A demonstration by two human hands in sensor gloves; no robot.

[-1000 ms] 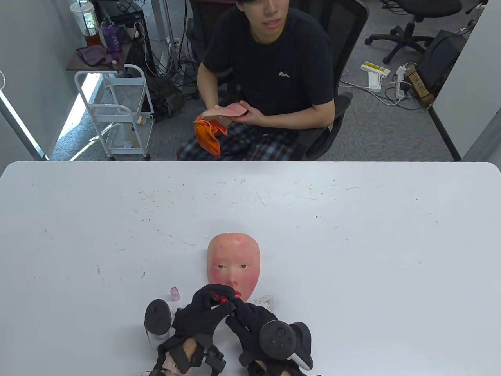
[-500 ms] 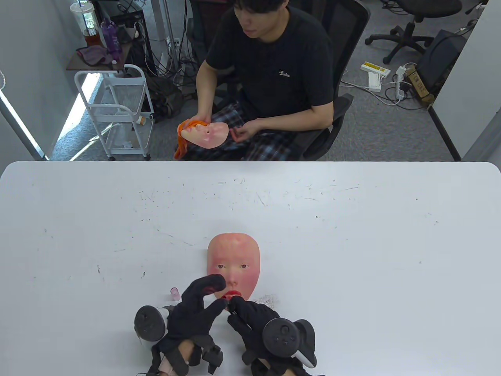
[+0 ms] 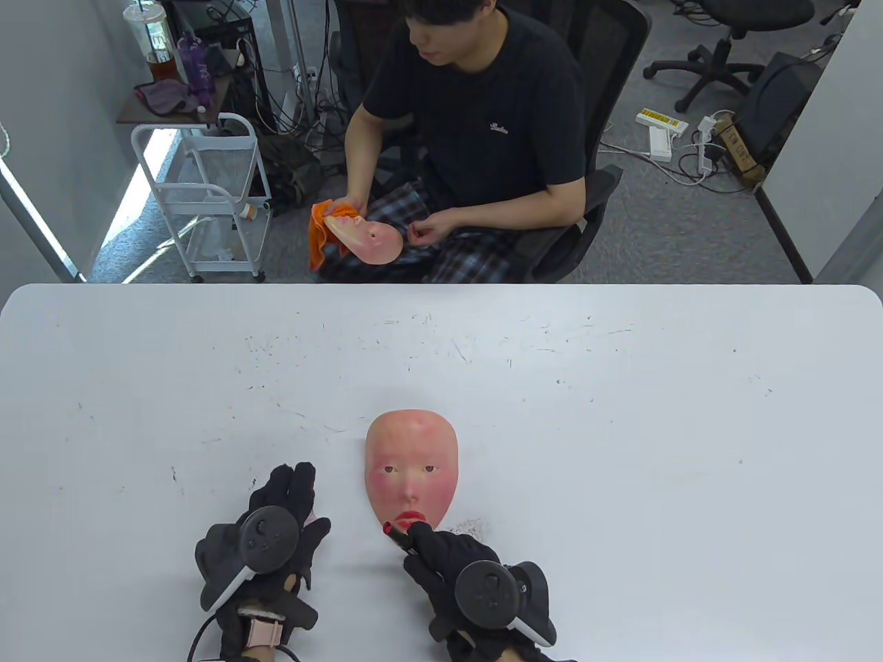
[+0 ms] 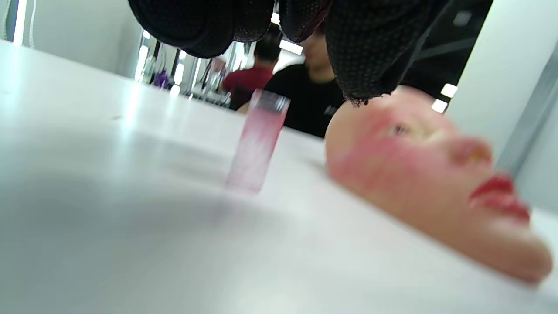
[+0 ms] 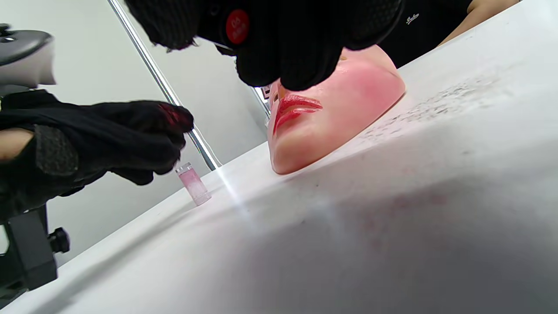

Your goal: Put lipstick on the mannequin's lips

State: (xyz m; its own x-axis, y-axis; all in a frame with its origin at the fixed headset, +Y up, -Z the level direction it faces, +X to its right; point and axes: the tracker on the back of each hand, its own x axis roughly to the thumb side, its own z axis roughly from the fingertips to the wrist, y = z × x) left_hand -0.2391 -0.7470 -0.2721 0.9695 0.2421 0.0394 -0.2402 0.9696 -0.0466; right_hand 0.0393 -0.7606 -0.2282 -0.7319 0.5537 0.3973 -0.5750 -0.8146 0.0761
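From the table view, the painting step looks finished or nearly so: the mask (image 3: pixel 412 476) lies face up on the worktop (image 3: pixel 621 427) with its lips (image 3: pixel 410 516) already red, and the right hand (image 3: pixel 448 555) grips one lipstick (image 3: pixel 397 532), its red tip poking out just past the fingertips, beside the chin and apart from the mouth. The left hand (image 3: pixel 276 531) lies well to the left of it, palm down with fingers spread, over the spot where the cap stands; whether it touches the cap I cannot tell from here. In the left wrist view, one pink translucent cap (image 4: pixel 258 139) stands upright just beyond and below the gloved fingertips (image 4: pixel 366 52), with a gap visible, so this hand holds nothing; the mask lies further right. In the right wrist view, the right hand's fingers (image 5: pixel 283 48) are curled around the lipstick body, whose round red end label shows, directly above the mask's chin, while the left hand hovers just over the cap. My judgement is that the next move calls for pinching the cap and bringing it to the stick. Count: one mask on the worktop, one lipstick, one cap, two hands.
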